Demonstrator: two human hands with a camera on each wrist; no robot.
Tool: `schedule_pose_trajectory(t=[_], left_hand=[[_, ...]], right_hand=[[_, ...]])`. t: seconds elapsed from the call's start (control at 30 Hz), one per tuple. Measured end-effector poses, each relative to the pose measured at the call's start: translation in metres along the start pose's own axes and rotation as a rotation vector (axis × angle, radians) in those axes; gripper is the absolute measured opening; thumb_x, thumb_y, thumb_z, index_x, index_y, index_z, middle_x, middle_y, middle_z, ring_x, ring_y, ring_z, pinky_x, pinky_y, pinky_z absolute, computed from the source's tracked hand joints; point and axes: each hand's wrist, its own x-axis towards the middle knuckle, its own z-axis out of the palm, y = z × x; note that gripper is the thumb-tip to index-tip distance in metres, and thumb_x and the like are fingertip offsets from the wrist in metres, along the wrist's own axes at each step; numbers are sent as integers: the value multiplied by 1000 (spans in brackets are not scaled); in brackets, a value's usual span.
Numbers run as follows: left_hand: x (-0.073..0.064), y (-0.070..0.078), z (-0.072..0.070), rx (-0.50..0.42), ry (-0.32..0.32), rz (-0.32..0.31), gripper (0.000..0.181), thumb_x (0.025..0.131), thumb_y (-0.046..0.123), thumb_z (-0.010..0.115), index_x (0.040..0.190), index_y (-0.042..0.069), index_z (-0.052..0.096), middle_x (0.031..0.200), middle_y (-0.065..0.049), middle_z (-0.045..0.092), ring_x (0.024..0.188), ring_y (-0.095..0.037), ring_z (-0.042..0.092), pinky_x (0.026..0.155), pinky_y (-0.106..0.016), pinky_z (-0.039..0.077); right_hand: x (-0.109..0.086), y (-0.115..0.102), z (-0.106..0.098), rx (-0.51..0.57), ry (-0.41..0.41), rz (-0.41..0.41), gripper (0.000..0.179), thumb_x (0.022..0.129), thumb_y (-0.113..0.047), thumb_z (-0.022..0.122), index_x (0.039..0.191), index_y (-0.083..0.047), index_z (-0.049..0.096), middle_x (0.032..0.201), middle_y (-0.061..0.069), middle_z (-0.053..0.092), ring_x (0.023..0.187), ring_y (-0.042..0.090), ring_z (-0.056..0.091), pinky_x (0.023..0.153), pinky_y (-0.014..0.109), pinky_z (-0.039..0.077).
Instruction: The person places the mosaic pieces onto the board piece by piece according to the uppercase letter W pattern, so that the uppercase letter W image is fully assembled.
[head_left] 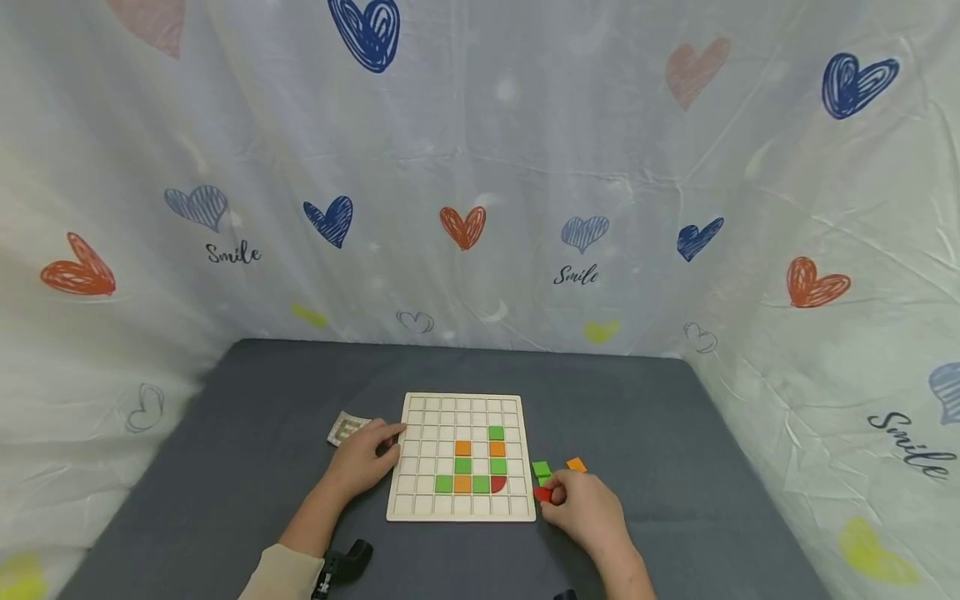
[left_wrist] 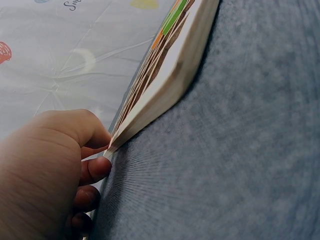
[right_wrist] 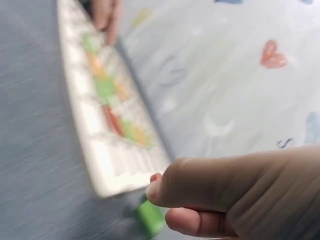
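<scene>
A cream board [head_left: 420, 504] with a square grid lies flat on the table, bearing several green and orange square tiles and a red quarter-round tile [head_left: 498, 484]. My left hand [head_left: 365, 458] rests at the board's left edge, index fingertip touching it. Beyond the right edge, my right hand [head_left: 588, 507] pinches a red tile [head_left: 543, 494] between thumb and fingers; its full shape is hidden. Only a sliver of that red tile [right_wrist: 156, 177] shows in the blurred right wrist view. Green tiles [head_left: 541, 469] lie close to the right fingertips, and an orange tile [head_left: 576, 465] lies just behind them.
A small patterned card [head_left: 348, 427] lies left of the board, partly behind the left hand. The dark grey tabletop [head_left: 660, 433] meets a white curtain [head_left: 510, 300] printed with hearts at the back and sides.
</scene>
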Motion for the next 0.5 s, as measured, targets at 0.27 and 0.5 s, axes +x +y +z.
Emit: schedule_pose_trajectory(t=[0.27, 0.5], left_hand=[[0, 1, 5, -15, -9, -5, 36, 97, 14, 69, 133, 13, 71, 85, 10, 48, 62, -7, 34, 62, -31, 33], [1, 0, 2, -5, -1, -4, 35, 97, 14, 68, 133, 12, 71, 85, 10, 49, 63, -7, 36, 63, -31, 34]], right_hand=[[24, -40, -36, 49, 24, -145, 15, 82, -18, 86, 93, -16, 77, 79, -6, 57, 58, 11, 44, 52, 31, 38], [41, -81, -37, 94, 2, -258, 16, 87, -20, 80, 102, -15, 79, 73, -5, 48, 52, 9, 33, 51, 28, 29]])
